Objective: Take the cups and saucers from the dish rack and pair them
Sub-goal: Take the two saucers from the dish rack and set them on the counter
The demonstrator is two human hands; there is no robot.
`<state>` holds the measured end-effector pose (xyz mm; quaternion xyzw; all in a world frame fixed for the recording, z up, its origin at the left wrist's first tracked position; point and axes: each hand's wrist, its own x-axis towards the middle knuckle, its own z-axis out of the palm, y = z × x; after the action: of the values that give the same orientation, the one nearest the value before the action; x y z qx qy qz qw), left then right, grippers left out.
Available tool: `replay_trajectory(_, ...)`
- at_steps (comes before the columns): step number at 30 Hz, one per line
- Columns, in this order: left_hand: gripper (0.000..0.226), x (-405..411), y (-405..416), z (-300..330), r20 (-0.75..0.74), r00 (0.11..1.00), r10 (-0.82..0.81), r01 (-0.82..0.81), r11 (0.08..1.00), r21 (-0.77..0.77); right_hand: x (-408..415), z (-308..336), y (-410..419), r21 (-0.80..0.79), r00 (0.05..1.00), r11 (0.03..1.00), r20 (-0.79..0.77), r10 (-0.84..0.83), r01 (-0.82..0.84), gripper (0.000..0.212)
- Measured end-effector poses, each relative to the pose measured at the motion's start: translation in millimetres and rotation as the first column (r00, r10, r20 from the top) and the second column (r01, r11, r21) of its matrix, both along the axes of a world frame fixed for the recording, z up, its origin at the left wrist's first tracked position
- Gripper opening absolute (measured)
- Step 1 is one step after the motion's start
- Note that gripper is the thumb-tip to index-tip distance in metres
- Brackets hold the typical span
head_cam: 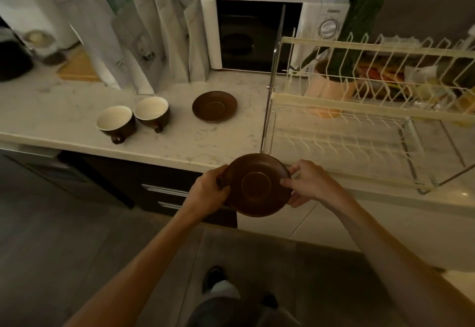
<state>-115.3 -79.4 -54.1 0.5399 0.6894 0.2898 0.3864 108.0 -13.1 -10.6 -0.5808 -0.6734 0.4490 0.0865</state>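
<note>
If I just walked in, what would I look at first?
Probably the brown saucer held up in front of the counter edge, with the left hand and right hand gripping its sides. Next, the two brown cups standing side by side on the white counter, with a second saucer lying to their right. The cream dish rack fills the right side.
</note>
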Motion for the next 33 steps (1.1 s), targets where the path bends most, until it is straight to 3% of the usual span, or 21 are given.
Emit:
replay_trajectory(9, 0.05, -81.8, 19.1, -14.7, -0.017, 0.998, 0.067, -0.067, 0.998, 0.009, -83.6, -24.7, 13.3, -0.038, 0.998, 0.998, -0.028, -0.049, 0.048, 0.013)
replay_trajectory(16, 0.055, -147.2, 62.6, -25.5, -0.044, 0.999, 0.004, -0.005, 1.0, -0.024, -144.9, -42.8, 44.2, -0.012, 0.988, 0.988, -0.003, -0.155, 0.155, 0.017)
replay_trajectory(33, 0.052, -176.7, 107.4, -50.0, -0.067, 0.997, -0.041, 0.04, 0.999, -0.019, -183.6, -70.2, 88.4, -0.016, 0.95, 0.953, 0.086, -0.299, 0.302, 0.02)
